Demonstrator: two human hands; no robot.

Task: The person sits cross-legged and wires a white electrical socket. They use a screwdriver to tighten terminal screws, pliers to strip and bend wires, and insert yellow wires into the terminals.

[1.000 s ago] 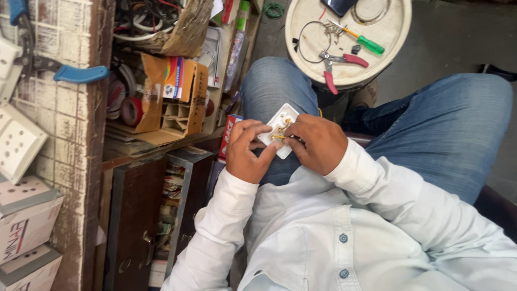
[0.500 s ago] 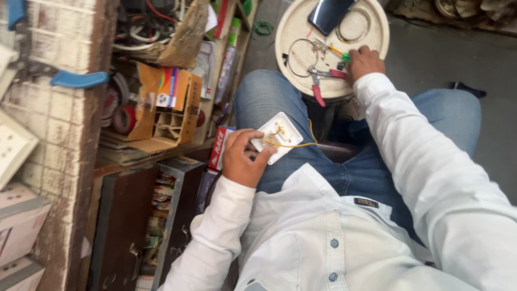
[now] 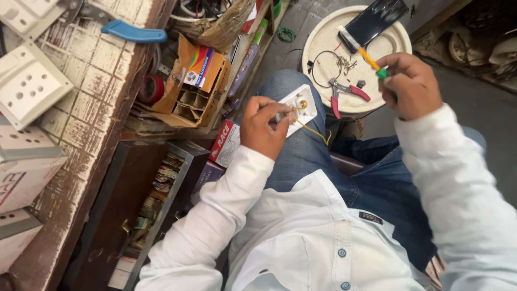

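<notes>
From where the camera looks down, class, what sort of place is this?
Probably a small electrical repair workshop: white plastic switch plates on the worn wooden bench, red-handled pliers on a round white lid, and a white socket with yellow wire in the left hand.

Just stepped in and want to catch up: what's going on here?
A seated person in a white shirt and jeans is working over their lap. The left hand holds a white switch plate on the knee, with a yellow wire trailing from it. The right hand is raised, gripping a screwdriver with a yellow and green handle. Red-handled pliers and a phone lie on a round white lid ahead. To the left stands a cluttered wooden counter.
</notes>
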